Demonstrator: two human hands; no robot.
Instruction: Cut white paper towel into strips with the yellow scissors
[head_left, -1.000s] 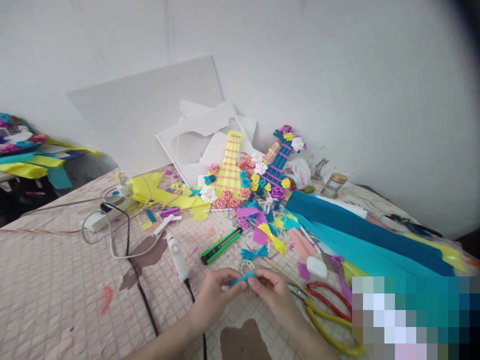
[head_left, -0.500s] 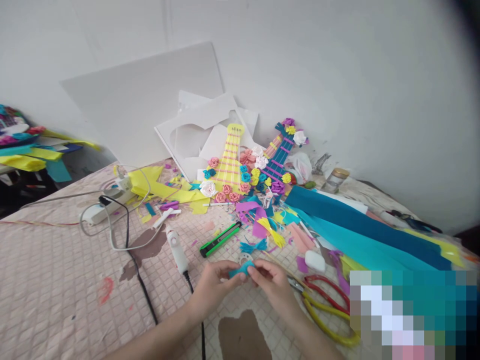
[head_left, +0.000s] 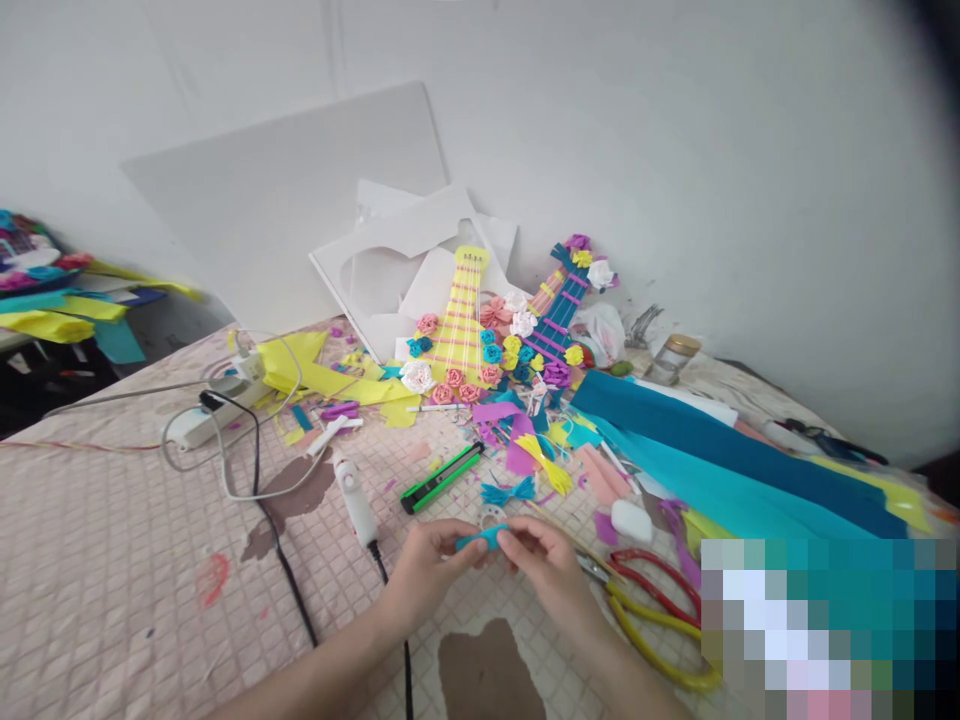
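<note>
A small piece of blue crepe paper [head_left: 491, 538] is pinched between both hands above the table's near middle. My left hand [head_left: 433, 565] grips its left end, thumb pressed toward the fingers. On its right end, my right hand [head_left: 545, 562] has thumb and fingertips closed. Just beyond the fingers lies a tied blue paper bow [head_left: 508, 490], with a yellow paper bundle [head_left: 544, 462] behind it. A green-and-black utility knife [head_left: 442, 478] rests ahead of the left hand. Scissors with red and yellow handles [head_left: 656, 600] lie right of my right hand.
A white corded tool [head_left: 355, 502] and a power strip [head_left: 196, 425] with cables are at left. Yellow [head_left: 463, 320] and blue [head_left: 559, 325] paper guitars with flowers stand at the back. Blue crepe sheets [head_left: 720, 460] spread right, near a white case [head_left: 631, 521].
The blue paper in my fingers now looks narrower, folded or rolled into a slimmer strip. Both hands stay in almost the same place.
</note>
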